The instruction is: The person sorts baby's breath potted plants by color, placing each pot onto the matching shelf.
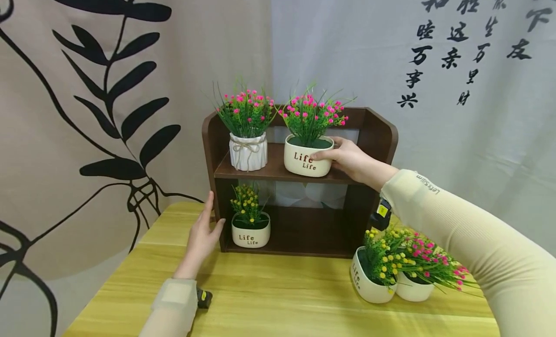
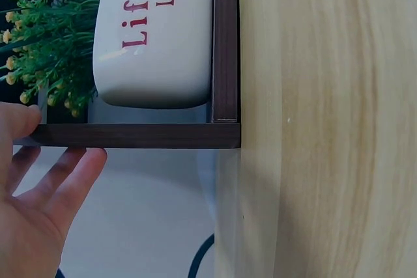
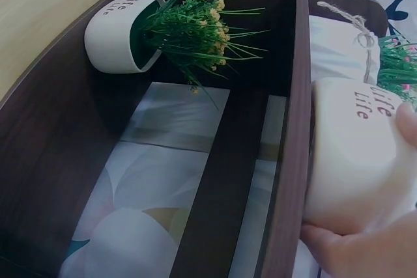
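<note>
My right hand (image 1: 352,158) grips the right end of a cream oval flowerpot (image 1: 299,165) marked "Life Life", holding pink artificial flowers. Its thumb lies across the front, and the pot is on the upper level of a dark brown two-tier shelf (image 1: 299,252). At the shelf's left side panel (image 2: 143,136), my left hand (image 1: 201,235) holds the edge, thumb on the inner side and fingers outside. A white pleated pot (image 1: 248,156) with a twine bow and pink flowers stands left of the gripped pot. Below it, a "Life Life" pot (image 1: 251,235) with yellow flowers sits on the lower level.
On the wooden table (image 1: 278,298), right of the shelf, a cream pot (image 1: 371,284) with yellow flowers stands beside another cream pot (image 1: 414,288) with pink flowers. Behind the shelf hangs a pale cloth (image 1: 330,42) with black lettering.
</note>
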Demonstrator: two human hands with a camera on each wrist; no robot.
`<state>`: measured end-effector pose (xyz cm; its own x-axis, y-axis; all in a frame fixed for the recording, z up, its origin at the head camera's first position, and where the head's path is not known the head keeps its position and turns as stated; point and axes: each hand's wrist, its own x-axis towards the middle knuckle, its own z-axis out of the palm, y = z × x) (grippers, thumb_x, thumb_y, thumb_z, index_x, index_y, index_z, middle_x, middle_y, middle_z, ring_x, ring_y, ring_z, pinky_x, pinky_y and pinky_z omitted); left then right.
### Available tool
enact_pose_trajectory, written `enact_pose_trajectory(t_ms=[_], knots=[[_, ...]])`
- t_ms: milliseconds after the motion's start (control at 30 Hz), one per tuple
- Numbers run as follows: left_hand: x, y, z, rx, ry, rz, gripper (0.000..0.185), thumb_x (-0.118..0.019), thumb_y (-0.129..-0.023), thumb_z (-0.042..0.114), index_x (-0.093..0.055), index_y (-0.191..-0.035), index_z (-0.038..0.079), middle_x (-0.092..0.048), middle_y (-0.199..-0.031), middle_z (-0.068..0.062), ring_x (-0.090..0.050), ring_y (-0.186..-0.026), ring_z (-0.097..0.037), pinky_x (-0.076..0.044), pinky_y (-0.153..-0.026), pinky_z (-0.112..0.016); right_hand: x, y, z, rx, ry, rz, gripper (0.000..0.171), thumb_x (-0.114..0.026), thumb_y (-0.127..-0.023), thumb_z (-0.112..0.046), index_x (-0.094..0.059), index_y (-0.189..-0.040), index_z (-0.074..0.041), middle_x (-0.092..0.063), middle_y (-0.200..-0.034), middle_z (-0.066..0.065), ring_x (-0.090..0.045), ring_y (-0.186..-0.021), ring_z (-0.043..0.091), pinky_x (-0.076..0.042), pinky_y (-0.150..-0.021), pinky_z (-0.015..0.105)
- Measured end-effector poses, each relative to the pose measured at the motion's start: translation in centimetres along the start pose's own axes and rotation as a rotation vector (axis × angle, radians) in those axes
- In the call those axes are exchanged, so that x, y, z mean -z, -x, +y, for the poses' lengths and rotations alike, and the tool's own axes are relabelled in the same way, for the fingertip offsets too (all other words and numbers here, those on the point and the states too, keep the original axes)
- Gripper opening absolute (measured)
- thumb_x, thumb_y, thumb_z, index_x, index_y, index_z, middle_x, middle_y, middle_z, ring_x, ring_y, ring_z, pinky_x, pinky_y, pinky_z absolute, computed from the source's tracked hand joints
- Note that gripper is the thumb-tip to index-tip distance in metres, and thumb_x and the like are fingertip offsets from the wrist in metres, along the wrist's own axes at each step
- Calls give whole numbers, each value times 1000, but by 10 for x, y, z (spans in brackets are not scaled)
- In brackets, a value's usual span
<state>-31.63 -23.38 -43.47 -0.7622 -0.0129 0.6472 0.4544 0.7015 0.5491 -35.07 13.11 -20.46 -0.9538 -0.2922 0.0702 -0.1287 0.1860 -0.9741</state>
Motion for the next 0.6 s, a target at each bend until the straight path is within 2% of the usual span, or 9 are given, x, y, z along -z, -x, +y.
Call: enact_pose_trajectory(t_ms=[100, 167, 267, 333, 467, 600], knots=[[-1, 1, -1, 4, 4, -1, 90, -64, -93, 5, -8, -157, 31, -31, -153, -21, -63, -67, -36, -37, -38, -28, 1, -1, 3, -3, -13, -8, 88, -73, -85, -11, -17, -153, -2, -47, -135, 17, -48, -125, 27, -34, -108, 42], [-1, 2, -1, 5, 4, -2, 90, -64, -93, 5, -8, -157, 31, -31, -153, -21, -63, -69, -34, -37, -38, -28, 1, -1, 5, -7, -19, -13, 87, -73, -86, -11, -17, -153, -2, -47, -135, 17, -48, -125, 27, -34, -108, 41], [-2, 2, -1, 11, 2, -9, 89, -64, -93, 6, -8, -157, 31, -31, -153, -21, -54, -49, -23, -35, -36, -28, 2, -2, 6, -14, -17, -17, 87, -72, -87, -12, -16, -153, -2, -46, -136, 17, -46, -127, 27, -33, -109, 40], [-2, 2, 0, 17, 1, -14, 89, -64, -94, 6, -7, -157, 32, -30, -153, -20, -42, -39, -15, -34, -37, -28, 2, -3, 6, -20, -18, -22, 89, -72, -87, -12, -14, -154, -2, -44, -138, 18, -44, -130, 27, -31, -110, 39], [-1, 1, 1, 25, 1, -15, 89, -63, -94, 7, -6, -157, 32, -31, -153, -19, -35, -36, -10, -33, -36, -28, 1, -5, 4, -40, -42, -23, 94, -71, -87, -11, -4, -154, -3, -36, -145, 20, -37, -136, 26, -25, -113, 38], [0, 0, 1, 28, 0, -15, 88, -63, -94, 7, -6, -157, 33, -33, -152, -20, -39, -37, -14, -33, -36, -28, -1, -6, 3, -51, -62, -6, 97, -70, -87, -9, 0, -153, -4, -29, -148, 19, -33, -137, 25, -24, -113, 38]])
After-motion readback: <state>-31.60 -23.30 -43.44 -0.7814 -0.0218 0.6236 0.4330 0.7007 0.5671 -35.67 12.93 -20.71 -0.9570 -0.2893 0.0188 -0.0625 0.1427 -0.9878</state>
